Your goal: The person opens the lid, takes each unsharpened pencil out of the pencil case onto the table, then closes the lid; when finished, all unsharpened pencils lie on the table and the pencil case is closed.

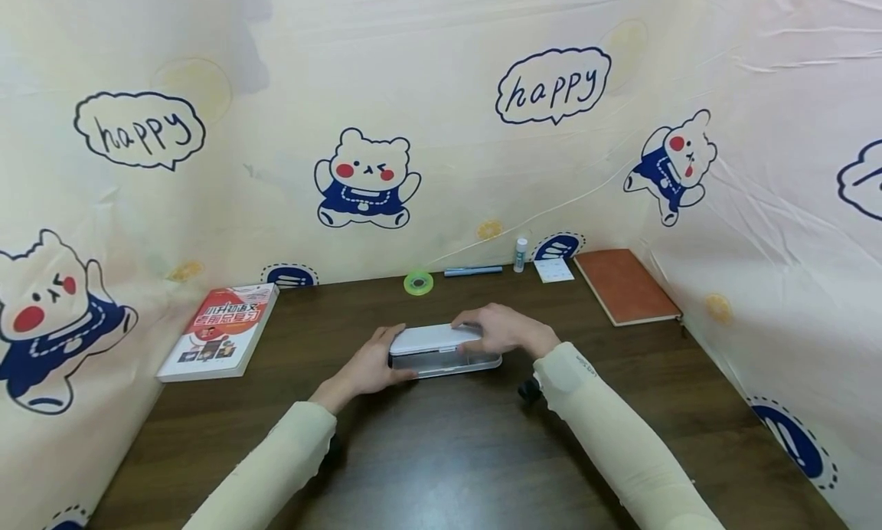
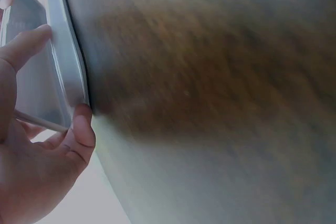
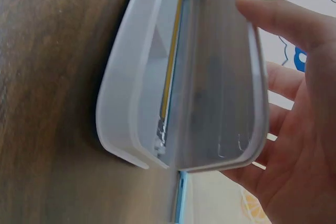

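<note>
A whitish translucent pencil case [image 1: 456,368] lies on the dark wooden table [image 1: 441,446], its lid [image 1: 426,339] raised partway. My left hand [image 1: 367,364] grips the left end of the case, the thumb at its front edge. With the thumb on the lid's front edge and the fingers behind, my right hand [image 1: 506,328] holds the lid at its right part. Inside the case, the right wrist view shows a thin yellow pencil-like stick [image 3: 171,66] lying lengthwise. In the left wrist view, fingers hold the corner of the case [image 2: 71,56].
A red and white book [image 1: 219,331] lies at the left. Along the back are green tape [image 1: 418,282], a blue pen [image 1: 473,271], a glue stick [image 1: 520,255] and a white paper [image 1: 553,270]. A brown notebook [image 1: 625,285] lies at the right. Printed cloth walls enclose the table.
</note>
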The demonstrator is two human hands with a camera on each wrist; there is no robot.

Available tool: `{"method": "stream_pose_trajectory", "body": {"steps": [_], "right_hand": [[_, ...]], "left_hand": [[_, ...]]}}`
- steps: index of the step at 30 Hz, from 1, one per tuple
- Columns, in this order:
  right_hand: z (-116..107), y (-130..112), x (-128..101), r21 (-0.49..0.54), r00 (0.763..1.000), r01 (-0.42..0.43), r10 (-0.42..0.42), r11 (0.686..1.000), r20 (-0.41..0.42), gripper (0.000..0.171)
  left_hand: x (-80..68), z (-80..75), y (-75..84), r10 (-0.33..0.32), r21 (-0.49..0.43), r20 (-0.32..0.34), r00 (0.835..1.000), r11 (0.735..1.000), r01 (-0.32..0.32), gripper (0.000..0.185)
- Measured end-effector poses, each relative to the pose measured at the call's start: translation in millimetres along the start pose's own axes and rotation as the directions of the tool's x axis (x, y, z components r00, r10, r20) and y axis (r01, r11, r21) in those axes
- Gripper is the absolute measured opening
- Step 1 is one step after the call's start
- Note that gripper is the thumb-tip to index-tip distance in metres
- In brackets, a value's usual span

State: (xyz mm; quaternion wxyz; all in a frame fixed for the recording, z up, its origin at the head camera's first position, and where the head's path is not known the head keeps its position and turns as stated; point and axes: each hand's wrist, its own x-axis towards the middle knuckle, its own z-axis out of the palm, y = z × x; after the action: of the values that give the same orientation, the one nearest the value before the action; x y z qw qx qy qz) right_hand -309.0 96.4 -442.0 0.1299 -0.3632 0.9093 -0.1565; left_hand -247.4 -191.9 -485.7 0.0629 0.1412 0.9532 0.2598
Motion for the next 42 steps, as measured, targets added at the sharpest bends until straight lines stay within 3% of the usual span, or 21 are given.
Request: {"method": "stream_pose_trajectory", "body": {"steps": [5, 12, 22, 29, 37, 40, 42], "right_hand": [[-5, 6, -1, -0.008, 0.996, 0.029, -0.03, 1.0, -0.084, 0.045], [-10, 15, -3, 0.034, 0.983, -0.022, 0.028, 0.999, -0.184, 0.044], [-13, 26, -5, 0.035, 0.923, -0.15, 0.152, 0.988, -0.353, 0.034], [-11, 28, -5, 0.053, 0.895, -0.243, 0.244, 0.969, -0.374, 0.037], [-8, 34, -9, 0.071, 0.861, -0.344, 0.345, 0.936, -0.374, 0.044], [-6, 36, -13, 0.085, 0.864, -0.346, 0.352, 0.934, -0.36, 0.035], [-4, 37, -14, 0.09, 0.88, -0.32, 0.331, 0.943, -0.341, 0.028]], "left_hand": [[-3.5, -2.4, -6.5, 0.017, -0.018, -0.031, 0.999, 1.0, -0.017, 0.099], [-3.4, -3.7, -12.5, -0.07, -0.099, -0.021, 0.997, 0.993, 0.068, 0.104], [-1.7, -4.2, -14.9, -0.092, -0.175, -0.027, 0.995, 0.981, 0.086, 0.107], [-1.8, -5.6, -14.2, -0.082, -0.168, -0.018, 0.996, 0.983, 0.078, 0.091], [1.5, -7.6, -14.0, 0.004, -0.123, 0.016, 1.0, 0.992, -0.002, 0.105], [1.7, -7.4, -13.3, -0.007, -0.116, 0.019, 1.0, 0.993, 0.009, 0.105], [1.4, -7.0, -12.8, -0.013, -0.11, 0.017, 1.0, 0.994, 0.015, 0.104]]}}
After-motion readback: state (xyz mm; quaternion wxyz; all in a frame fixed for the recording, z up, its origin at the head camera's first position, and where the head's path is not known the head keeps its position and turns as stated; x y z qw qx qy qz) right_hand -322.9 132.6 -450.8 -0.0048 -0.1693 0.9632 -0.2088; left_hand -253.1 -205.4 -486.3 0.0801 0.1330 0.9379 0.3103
